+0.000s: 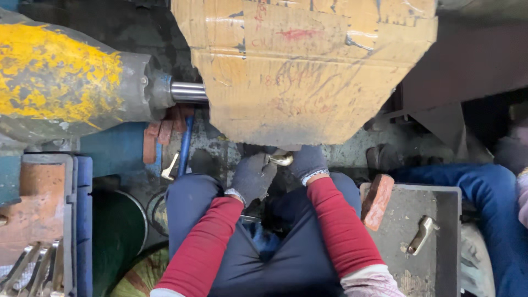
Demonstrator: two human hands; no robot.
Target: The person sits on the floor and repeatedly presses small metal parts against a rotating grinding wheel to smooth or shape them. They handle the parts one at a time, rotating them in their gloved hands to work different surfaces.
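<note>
Both my hands wear dark grey knit gloves over red sleeves and meet just under a worn cardboard shield [308, 71]. My left hand [252, 176] and my right hand [308, 162] together grip a small shiny brass piece [282, 159] between them. The far end of the piece and whatever lies behind it are hidden by the cardboard. My knees in dark blue trousers sit right below the hands.
A yellow-painted machine housing [60, 77] with a steel shaft [188, 92] stands at left. A grey tray [440, 220] at right holds a metal part [421, 235]; a brick [377, 201] leans on its rim. Another person's blue-clad leg [484, 192] is at far right. A blue crate [82, 220] with metal parts is lower left.
</note>
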